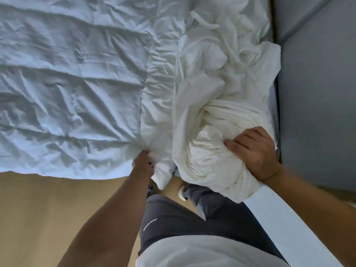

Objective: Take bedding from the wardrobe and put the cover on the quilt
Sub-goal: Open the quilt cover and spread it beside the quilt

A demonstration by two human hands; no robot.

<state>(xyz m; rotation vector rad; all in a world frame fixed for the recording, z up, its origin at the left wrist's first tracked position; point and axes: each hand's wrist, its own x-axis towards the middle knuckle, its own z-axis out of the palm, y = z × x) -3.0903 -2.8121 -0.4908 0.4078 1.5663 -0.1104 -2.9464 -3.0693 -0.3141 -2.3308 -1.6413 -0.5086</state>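
White cloth fills our view: our right hand [254,151] curls its fingers tight round the bunched cover [210,158], and our left hand [143,160] grips the near edge of the wrinkled quilt [67,83], spread flat just beside the cover.

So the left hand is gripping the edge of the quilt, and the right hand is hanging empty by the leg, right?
Not quite. The left hand does grip the edge of the quilt, but the right hand isn't hanging empty: the head view shows it gripping the bunched cover.
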